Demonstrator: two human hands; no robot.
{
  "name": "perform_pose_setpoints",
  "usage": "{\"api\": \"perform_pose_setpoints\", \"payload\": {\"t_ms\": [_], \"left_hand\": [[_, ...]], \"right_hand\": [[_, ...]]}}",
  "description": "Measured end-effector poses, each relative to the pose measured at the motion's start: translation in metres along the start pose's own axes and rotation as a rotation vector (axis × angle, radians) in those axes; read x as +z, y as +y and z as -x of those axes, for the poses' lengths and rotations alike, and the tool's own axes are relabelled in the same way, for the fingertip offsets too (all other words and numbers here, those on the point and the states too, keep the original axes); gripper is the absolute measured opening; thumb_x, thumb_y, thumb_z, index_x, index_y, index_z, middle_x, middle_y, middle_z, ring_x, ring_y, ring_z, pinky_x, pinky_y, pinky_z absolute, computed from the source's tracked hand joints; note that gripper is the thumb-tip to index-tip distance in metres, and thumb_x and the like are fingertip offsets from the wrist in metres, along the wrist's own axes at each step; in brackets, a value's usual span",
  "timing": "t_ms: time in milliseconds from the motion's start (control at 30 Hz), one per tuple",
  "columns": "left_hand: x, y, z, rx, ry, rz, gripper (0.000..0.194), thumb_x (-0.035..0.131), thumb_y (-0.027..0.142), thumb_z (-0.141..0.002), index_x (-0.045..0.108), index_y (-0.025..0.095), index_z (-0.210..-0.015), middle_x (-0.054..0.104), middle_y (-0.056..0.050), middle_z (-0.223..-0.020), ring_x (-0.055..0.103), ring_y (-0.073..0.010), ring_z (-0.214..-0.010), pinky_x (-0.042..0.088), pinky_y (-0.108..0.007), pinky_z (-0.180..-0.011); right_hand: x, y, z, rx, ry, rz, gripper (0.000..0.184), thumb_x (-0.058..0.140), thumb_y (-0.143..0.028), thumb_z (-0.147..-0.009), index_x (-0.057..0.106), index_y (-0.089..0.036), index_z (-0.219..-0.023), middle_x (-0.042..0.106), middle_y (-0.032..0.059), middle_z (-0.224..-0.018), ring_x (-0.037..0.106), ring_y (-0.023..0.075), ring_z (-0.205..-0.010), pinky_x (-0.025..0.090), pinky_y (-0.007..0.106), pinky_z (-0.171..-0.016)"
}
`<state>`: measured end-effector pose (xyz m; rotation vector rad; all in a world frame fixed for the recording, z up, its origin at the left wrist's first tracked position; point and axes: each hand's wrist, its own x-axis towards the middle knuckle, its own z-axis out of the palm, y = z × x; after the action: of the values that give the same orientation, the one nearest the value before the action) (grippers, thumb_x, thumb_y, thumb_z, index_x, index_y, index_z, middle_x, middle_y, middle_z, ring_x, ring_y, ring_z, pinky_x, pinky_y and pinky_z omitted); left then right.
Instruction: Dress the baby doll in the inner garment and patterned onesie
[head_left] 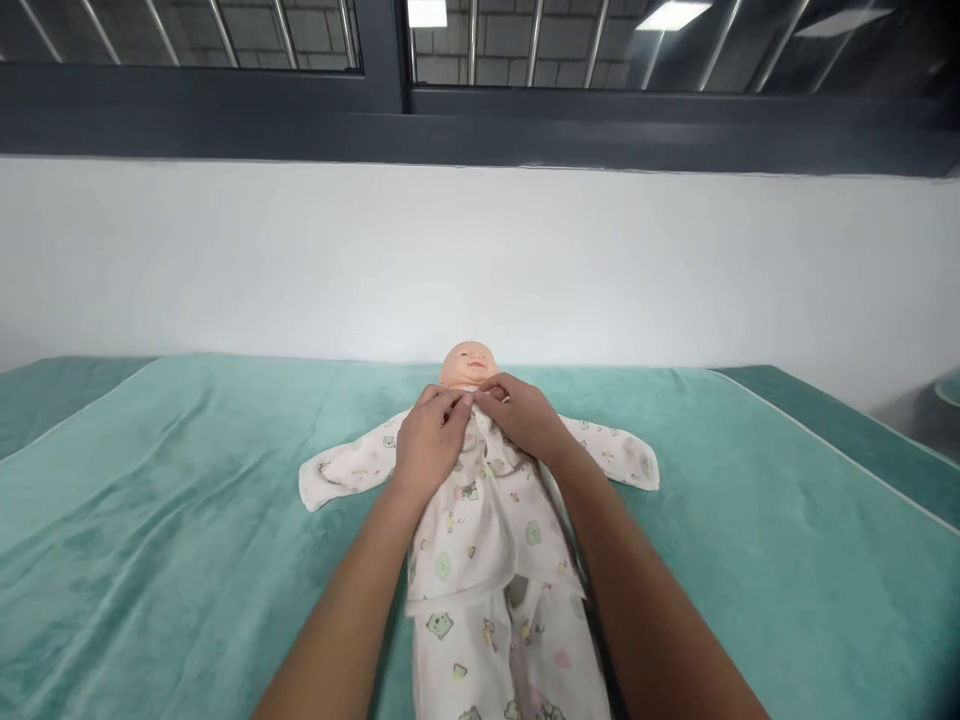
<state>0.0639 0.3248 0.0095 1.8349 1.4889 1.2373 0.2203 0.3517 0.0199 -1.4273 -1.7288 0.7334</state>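
A baby doll [468,364] lies on its back on a teal blanket [187,500], head toward the wall. It wears a white printed top [487,520] with sleeves spread out sideways and matching trousers [502,650]. My left hand [429,440] and my right hand [525,415] meet at the doll's neck, fingers curled and pinching the top's collar edges just below the chin. What lies under the fingers is hidden.
The blanket covers a wide bed or table running up to a white wall [480,260]. Above the wall is a dark window frame [480,110]. A darker green edge [862,430] shows at the right.
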Motion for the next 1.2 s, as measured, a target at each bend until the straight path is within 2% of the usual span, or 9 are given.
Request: {"api": "perform_pose_setpoints", "payload": {"t_ms": [67,200,433,633,800,867,1000,1200], "left_hand": [[0.001,0.0,-0.002,-0.022,-0.014,-0.003,0.028,0.052,0.046,-0.09,0.072,0.027,-0.094,0.062,-0.002,-0.095,0.06,-0.0182,-0.081,0.042,-0.028,-0.074],[0.002,0.0,-0.004,-0.059,-0.024,-0.01,0.022,0.061,0.044,-0.084,0.073,0.028,-0.093,0.06,-0.001,-0.096,0.057,-0.0158,-0.073,0.041,-0.027,-0.066],[0.0,0.001,-0.003,-0.063,-0.021,0.093,0.016,0.062,0.036,-0.082,0.073,0.026,-0.085,0.061,-0.001,-0.092,0.055,-0.0139,-0.068,0.04,-0.025,-0.062],[0.0,0.0,-0.004,0.001,0.01,0.147,0.015,0.058,0.027,-0.084,0.072,0.023,-0.081,0.069,-0.001,-0.091,0.06,-0.0162,-0.078,0.042,-0.027,-0.076],[-0.002,0.001,-0.003,-0.043,-0.002,0.161,0.018,0.057,0.03,-0.084,0.073,0.023,-0.086,0.069,0.0,-0.077,0.058,-0.0165,-0.069,0.042,-0.028,-0.069],[-0.002,0.002,-0.003,-0.064,-0.007,0.146,0.018,0.056,0.029,-0.083,0.072,0.022,-0.088,0.069,0.0,-0.076,0.058,-0.0161,-0.067,0.042,-0.028,-0.067],[-0.003,0.006,-0.002,-0.091,0.011,0.178,0.019,0.058,0.024,-0.08,0.068,0.022,-0.096,0.07,-0.002,-0.086,0.06,-0.0154,-0.073,0.043,-0.027,-0.069],[-0.005,0.011,0.001,-0.112,-0.051,0.232,0.026,0.054,0.022,-0.082,0.061,0.024,-0.107,0.07,0.0,-0.086,0.053,-0.0115,-0.058,0.04,-0.024,-0.056]], "right_hand": [[-0.002,0.005,0.0,-0.011,-0.046,-0.1,0.022,0.059,-0.041,-0.081,0.069,-0.024,-0.092,0.067,0.0012,-0.087,0.057,0.017,-0.075,0.042,0.028,-0.066],[-0.004,0.008,0.006,0.02,-0.072,-0.18,0.02,0.06,-0.041,-0.078,0.068,-0.025,-0.088,0.064,-0.0015,-0.089,0.05,0.0118,-0.062,0.037,0.025,-0.055],[0.006,0.003,0.009,-0.03,0.115,-0.123,0.015,0.059,-0.036,-0.076,0.066,-0.024,-0.081,0.056,-0.0025,-0.071,0.044,0.0126,-0.059,0.034,0.027,-0.057],[0.008,0.005,0.01,-0.046,0.114,-0.114,0.013,0.059,-0.035,-0.078,0.065,-0.025,-0.083,0.049,-0.0042,-0.061,0.043,0.0146,-0.06,0.034,0.027,-0.06],[0.008,0.004,0.012,-0.025,0.143,-0.121,0.015,0.062,-0.035,-0.077,0.06,-0.025,-0.087,0.044,-0.0065,-0.06,0.039,0.0133,-0.057,0.033,0.027,-0.059],[0.007,0.003,0.013,-0.031,0.119,-0.131,0.011,0.061,-0.033,-0.077,0.06,-0.025,-0.084,0.044,-0.0068,-0.059,0.038,0.0127,-0.056,0.033,0.027,-0.059],[0.002,0.002,0.016,-0.022,0.037,-0.158,0.011,0.058,-0.034,-0.079,0.063,-0.024,-0.082,0.046,-0.0062,-0.059,0.038,0.012,-0.054,0.034,0.027,-0.059],[-0.006,0.001,0.018,-0.007,-0.071,-0.185,0.022,0.058,-0.037,-0.079,0.069,-0.024,-0.093,0.048,-0.0058,-0.06,0.037,0.0103,-0.049,0.032,0.025,-0.051]]}}
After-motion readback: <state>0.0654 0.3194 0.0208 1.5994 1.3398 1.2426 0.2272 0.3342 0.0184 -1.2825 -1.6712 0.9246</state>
